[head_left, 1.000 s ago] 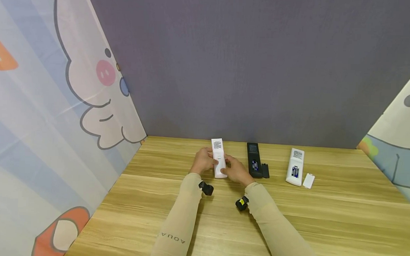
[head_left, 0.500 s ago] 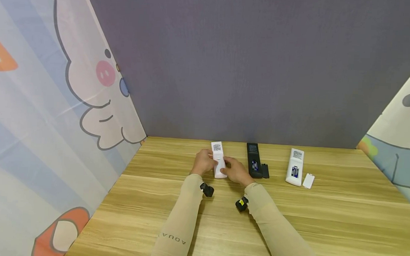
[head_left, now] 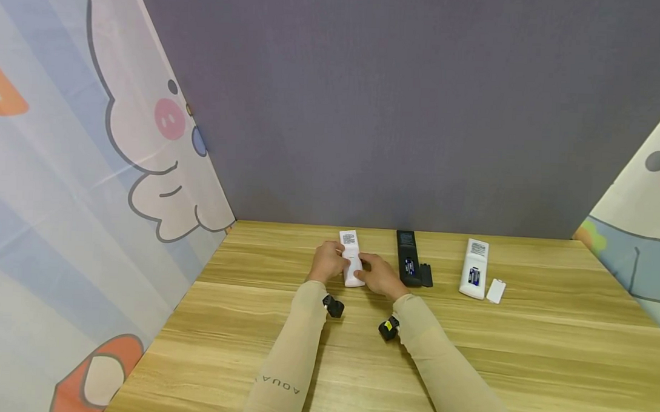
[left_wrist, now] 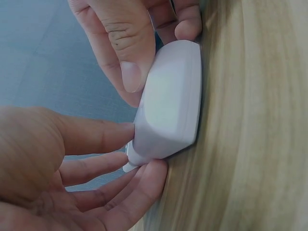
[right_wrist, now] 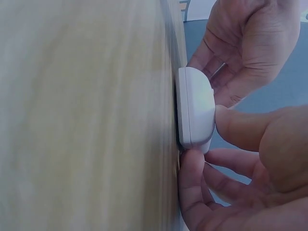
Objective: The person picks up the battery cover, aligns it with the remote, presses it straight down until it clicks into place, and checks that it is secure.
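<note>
A white remote control (head_left: 352, 255) lies back side up on the table, its printed label at the far end. My left hand (head_left: 328, 262) holds its left side, thumb on the back face and fingers along the edge. From the right, my right hand (head_left: 380, 274) grips the near part, thumb on top. The remote's rounded near end shows between both hands in the left wrist view and the right wrist view. Its battery cover looks to be in place, partly hidden by the thumbs.
To the right lies a black remote (head_left: 407, 257) with batteries in its uncovered compartment, its black cover (head_left: 426, 275) beside it. Farther right is another white remote (head_left: 475, 259), also uncovered with batteries showing, next to its white cover (head_left: 496, 291). A grey partition (head_left: 399, 111) stands behind.
The far end of the held white remote has come down toward the table. Both hands keep their grip and have barely moved.
</note>
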`<state>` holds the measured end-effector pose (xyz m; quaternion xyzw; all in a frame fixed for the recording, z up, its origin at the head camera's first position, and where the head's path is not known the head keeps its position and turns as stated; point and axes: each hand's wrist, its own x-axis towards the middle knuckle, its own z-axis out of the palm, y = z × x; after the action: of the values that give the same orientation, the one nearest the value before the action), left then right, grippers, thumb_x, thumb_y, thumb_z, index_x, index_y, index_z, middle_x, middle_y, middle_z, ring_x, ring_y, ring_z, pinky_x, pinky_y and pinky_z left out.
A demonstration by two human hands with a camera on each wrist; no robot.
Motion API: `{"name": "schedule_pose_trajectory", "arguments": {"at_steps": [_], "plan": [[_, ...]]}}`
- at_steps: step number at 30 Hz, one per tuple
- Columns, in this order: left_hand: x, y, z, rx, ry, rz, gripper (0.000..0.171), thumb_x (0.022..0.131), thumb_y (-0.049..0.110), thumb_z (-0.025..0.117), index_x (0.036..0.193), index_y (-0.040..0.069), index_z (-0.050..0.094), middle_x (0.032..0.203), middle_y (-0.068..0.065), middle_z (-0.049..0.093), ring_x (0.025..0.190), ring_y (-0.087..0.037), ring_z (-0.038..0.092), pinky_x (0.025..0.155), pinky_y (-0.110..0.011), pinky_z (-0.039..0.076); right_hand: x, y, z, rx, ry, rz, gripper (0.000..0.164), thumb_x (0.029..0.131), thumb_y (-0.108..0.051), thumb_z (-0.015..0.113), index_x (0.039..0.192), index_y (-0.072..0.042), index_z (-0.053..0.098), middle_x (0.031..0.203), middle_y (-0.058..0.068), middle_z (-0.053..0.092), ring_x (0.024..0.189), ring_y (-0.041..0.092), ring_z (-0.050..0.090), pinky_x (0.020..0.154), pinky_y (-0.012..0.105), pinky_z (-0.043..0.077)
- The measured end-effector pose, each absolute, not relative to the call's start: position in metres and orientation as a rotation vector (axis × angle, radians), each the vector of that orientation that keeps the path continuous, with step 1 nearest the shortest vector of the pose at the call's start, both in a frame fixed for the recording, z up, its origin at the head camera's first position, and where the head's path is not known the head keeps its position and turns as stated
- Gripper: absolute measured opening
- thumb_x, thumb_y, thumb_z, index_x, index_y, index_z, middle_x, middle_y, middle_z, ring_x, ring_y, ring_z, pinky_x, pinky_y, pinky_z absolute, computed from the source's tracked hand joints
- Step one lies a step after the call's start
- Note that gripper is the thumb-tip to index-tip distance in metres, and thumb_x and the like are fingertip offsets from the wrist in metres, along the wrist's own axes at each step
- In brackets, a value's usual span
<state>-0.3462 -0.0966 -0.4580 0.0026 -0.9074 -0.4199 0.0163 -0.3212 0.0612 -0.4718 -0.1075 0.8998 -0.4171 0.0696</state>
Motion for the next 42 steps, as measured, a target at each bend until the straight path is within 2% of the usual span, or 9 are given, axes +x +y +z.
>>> {"name": "schedule_pose_trajectory", "arguments": {"at_steps": [6,14,22,26,29,33,36,39,42], "plan": [[-0.348,-0.096,-0.459,-0.024,-2.844,-1.241,0.036,0.085,0.002,0.075,0.121,-0.004,0.071,0.108,-0.018,0.075,0.092,-0.026,0.072,0.074,-0.033,0.059,-0.322,0.06,-0.47,-0.343,2.718,-1.197,0.055,0.104,-0.017,0.06,0.154,0.0,0.043,0.156,0.026,0.043,0.147,0.042,0.04,0.12,0.055,0.034],[-0.347,-0.097,-0.456,-0.038,-2.877,-1.192,0.027,0.087,0.002,0.073,0.114,-0.002,0.075,0.099,-0.016,0.076,0.079,-0.021,0.065,0.064,-0.026,0.051,-0.32,0.06,-0.468,-0.363,2.715,-1.172,0.055,0.105,-0.017,0.057,0.154,0.001,0.041,0.155,0.027,0.043,0.146,0.044,0.04,0.119,0.057,0.034],[-0.347,-0.097,-0.454,-0.028,-2.896,-1.167,0.036,0.088,0.003,0.072,0.124,-0.002,0.071,0.112,-0.018,0.075,0.092,-0.025,0.07,0.073,-0.031,0.058,-0.321,0.06,-0.467,-0.397,2.72,-1.176,0.055,0.105,-0.016,0.057,0.154,0.002,0.041,0.153,0.028,0.044,0.143,0.044,0.043,0.118,0.056,0.036],[-0.347,-0.097,-0.454,-0.03,-2.906,-1.161,0.035,0.088,0.002,0.071,0.122,-0.003,0.072,0.109,-0.018,0.075,0.085,-0.022,0.068,0.067,-0.026,0.054,-0.322,0.061,-0.468,-0.402,2.711,-1.18,0.055,0.105,-0.016,0.058,0.154,0.002,0.041,0.151,0.028,0.045,0.142,0.044,0.044,0.118,0.056,0.036],[-0.347,-0.097,-0.454,-0.045,-2.915,-1.138,0.026,0.087,0.002,0.071,0.113,-0.003,0.074,0.102,-0.016,0.075,0.079,-0.02,0.063,0.062,-0.024,0.048,-0.323,0.062,-0.468,-0.417,2.705,-1.197,0.055,0.103,-0.014,0.059,0.153,0.003,0.042,0.148,0.028,0.047,0.141,0.043,0.045,0.117,0.055,0.038],[-0.347,-0.098,-0.453,-0.063,-2.917,-1.106,0.023,0.086,0.003,0.072,0.108,-0.002,0.075,0.098,-0.014,0.075,0.081,-0.021,0.062,0.066,-0.027,0.05,-0.324,0.064,-0.468,-0.417,2.683,-1.237,0.054,0.101,-0.011,0.062,0.15,0.005,0.045,0.136,0.026,0.059,0.128,0.038,0.056,0.107,0.05,0.047],[-0.346,-0.098,-0.452,-0.072,-2.917,-1.099,0.028,0.085,0.003,0.074,0.113,-0.002,0.075,0.101,-0.014,0.075,0.088,-0.024,0.066,0.075,-0.033,0.055,-0.324,0.067,-0.468,-0.371,2.652,-1.25,0.053,0.101,-0.012,0.063,0.149,0.002,0.048,0.126,0.021,0.065,0.111,0.028,0.063,0.092,0.041,0.053],[-0.345,-0.099,-0.451,-0.075,-2.93,-1.119,0.028,0.087,0.005,0.074,0.114,-0.002,0.074,0.104,-0.015,0.075,0.091,-0.026,0.067,0.079,-0.037,0.057,-0.323,0.069,-0.466,-0.349,2.631,-1.244,0.048,0.101,-0.012,0.064,0.145,0.001,0.052,0.118,0.017,0.067,0.095,0.022,0.063,0.077,0.032,0.053],[-0.344,-0.099,-0.449,-0.076,-2.941,-1.119,0.027,0.088,0.008,0.076,0.114,-0.001,0.074,0.106,-0.014,0.075,0.092,-0.026,0.068,0.081,-0.039,0.057,-0.321,0.072,-0.462,-0.362,2.597,-1.25,0.041,0.101,-0.01,0.061,0.14,0.003,0.054,0.113,0.018,0.067,0.084,0.02,0.063,0.07,0.029,0.052]]}}
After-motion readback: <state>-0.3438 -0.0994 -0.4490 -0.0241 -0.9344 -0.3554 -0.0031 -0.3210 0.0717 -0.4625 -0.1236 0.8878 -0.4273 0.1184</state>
